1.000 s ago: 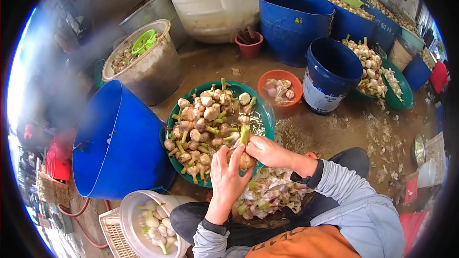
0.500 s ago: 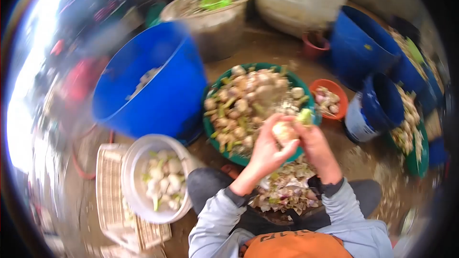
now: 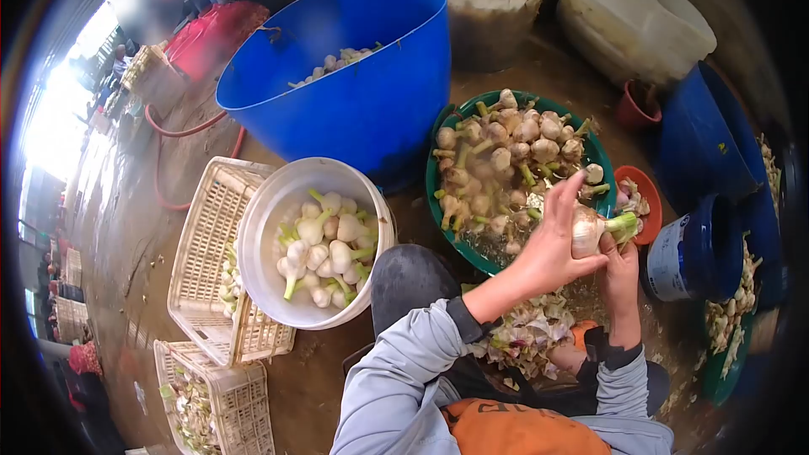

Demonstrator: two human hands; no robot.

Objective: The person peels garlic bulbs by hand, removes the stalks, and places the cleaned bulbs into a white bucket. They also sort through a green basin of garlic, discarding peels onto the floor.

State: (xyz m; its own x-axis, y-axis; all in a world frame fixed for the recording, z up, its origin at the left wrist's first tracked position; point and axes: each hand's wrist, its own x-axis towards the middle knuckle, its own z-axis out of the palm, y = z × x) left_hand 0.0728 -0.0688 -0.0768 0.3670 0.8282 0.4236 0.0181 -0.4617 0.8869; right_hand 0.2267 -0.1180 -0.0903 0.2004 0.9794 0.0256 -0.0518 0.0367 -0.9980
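A whitish garlic bulb (image 3: 586,232) with a short green stem is held between my two hands at the right rim of a green basin (image 3: 468,251). My left hand (image 3: 546,240) cups the bulb's left side, its fingers pointing up and its thumb beneath. From the right, my right hand (image 3: 621,274) grips the bulb close to the stem. Many unpeeled garlic bulbs (image 3: 527,131) lie in water in the basin. Below my forearms is a heap of peeled skins (image 3: 531,333).
At left stand a white bucket (image 3: 386,227) of cleaned garlic and plastic crates (image 3: 198,240). A big blue tub (image 3: 337,118) is behind them. To the right are an orange bowl (image 3: 647,202), a blue-and-white bucket (image 3: 670,265) and a dark blue tub (image 3: 704,135).
The view has swung left, so the basin and tubs appear farther right. Both hands still have the garlic bulb, now with its stem pointing right; my left fingers have straightened upward.
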